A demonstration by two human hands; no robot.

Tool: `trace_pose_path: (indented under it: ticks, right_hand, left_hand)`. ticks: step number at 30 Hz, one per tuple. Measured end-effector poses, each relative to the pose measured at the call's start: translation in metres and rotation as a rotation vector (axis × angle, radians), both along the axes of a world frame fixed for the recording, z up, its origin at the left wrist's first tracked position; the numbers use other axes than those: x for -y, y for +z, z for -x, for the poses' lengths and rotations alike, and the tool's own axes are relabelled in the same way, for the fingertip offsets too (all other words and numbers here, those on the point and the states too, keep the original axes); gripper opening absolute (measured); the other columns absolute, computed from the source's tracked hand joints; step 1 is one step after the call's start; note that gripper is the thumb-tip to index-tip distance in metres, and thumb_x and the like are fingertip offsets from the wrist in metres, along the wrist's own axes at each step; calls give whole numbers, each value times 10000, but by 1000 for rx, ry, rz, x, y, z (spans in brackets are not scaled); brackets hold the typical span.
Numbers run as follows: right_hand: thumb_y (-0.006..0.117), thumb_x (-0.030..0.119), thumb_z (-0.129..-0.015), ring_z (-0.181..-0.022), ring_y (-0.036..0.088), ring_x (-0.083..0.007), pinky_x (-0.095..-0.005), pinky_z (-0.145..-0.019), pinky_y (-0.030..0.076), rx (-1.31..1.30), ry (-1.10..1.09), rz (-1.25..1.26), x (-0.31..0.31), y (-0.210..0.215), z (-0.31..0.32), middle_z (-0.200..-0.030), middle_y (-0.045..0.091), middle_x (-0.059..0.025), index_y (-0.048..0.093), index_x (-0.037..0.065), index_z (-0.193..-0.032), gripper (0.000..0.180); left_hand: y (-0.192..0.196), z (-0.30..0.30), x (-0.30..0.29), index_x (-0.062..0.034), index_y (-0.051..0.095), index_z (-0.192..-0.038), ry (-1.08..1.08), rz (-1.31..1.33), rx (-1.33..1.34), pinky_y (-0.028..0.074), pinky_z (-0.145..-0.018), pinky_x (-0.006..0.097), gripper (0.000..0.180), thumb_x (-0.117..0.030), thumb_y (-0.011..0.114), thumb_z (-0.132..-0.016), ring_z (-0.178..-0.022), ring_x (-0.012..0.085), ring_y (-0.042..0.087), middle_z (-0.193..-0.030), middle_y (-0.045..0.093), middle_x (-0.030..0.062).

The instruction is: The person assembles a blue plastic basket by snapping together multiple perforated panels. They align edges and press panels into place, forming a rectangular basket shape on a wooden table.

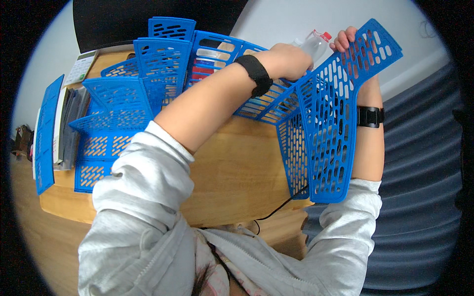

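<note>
A blue perforated plastic file rack [266, 106] stands on the wooden table, its panels running from the back to the right. My right hand [345, 39] reaches up behind the tall right end panel [330, 133], with its fingers curled over the upper edge. My left hand [291, 60] is closed at the top of the rack, where a long side panel meets the right end section; its fingertips are mostly hidden. Further left are more blue perforated panels [118, 101], some upright and some lying flat on the table.
A clear plastic bottle with a red cap [316, 44] is behind my hands. Books and dark folders [74, 123] stand at the left beside a blue panel [48, 138], with a desk calendar [81, 66] behind. A black cable [276, 209] hangs over the front edge. A dark blue curtain [419, 163] hangs right.
</note>
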State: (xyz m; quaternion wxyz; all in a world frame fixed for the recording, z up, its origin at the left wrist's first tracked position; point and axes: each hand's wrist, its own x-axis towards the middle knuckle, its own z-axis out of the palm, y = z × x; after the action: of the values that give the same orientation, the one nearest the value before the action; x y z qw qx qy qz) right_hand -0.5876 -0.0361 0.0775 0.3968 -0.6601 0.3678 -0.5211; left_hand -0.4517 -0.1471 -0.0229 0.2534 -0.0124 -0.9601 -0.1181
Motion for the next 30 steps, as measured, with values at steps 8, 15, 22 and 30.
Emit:
trace_pose_path:
  ticks: [8,15,22,30]
  right_hand:
    - [448,325,-919,-569,500,-87,-198,-564,409,7,313,-36,16,-7,20,-608,519,4,514,128,-717,289]
    - [389,353,-928,-533,450,-102,-225,-526,369,170,290,5,20,-39,11,-583,459,10,457,123,-682,344]
    - [253,428,-956,-514,434,-116,-242,-522,358,285,152,80,9,-73,10,-567,459,-7,444,132,-646,470]
    - [286,424,-949,-534,439,-111,-234,-528,355,311,266,7,16,-72,12,-579,463,-1,456,133,-664,441]
  left_hand:
    - [1,-4,-1,-198,652,-973,-3,18,-65,477,-683,407,201,-257,583,-793,-809,296,618,-847,648,106]
    - [0,-3,2,-198,650,-971,17,61,-87,480,-682,406,202,-287,581,-803,-811,294,621,-853,650,102]
    - [1,4,3,-164,653,-987,16,55,-22,486,-693,402,229,-287,586,-805,-819,287,625,-856,652,108]
    - [0,6,3,-144,658,-976,44,88,-32,490,-698,398,228,-272,601,-797,-807,296,628,-846,651,131]
